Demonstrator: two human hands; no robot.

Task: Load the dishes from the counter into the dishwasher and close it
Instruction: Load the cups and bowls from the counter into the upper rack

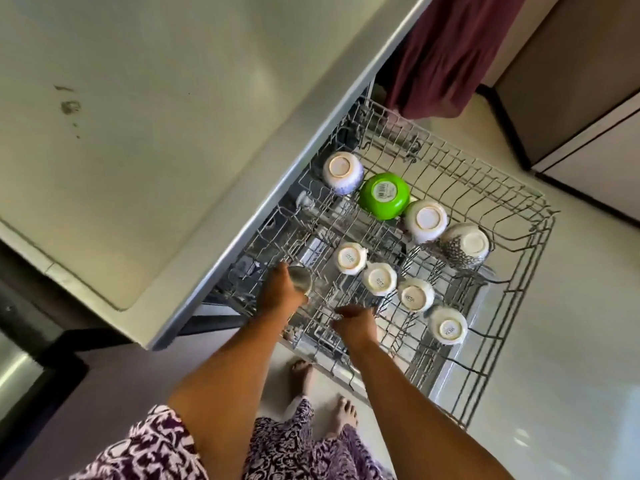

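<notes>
Midway: grey wire dishwasher rack (530,271) holds upturned ceramic bowls (426,220); left hand (278,291) grips shiny steel tumbler (300,279); right hand (355,323) finger state unclear; closing pending.

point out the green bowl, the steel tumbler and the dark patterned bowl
green bowl (384,193): head view, barcode sticker on its upturned base
steel tumbler (300,279): head view, its shiny side wall
dark patterned bowl (453,252): head view, its patterned side wall
</notes>
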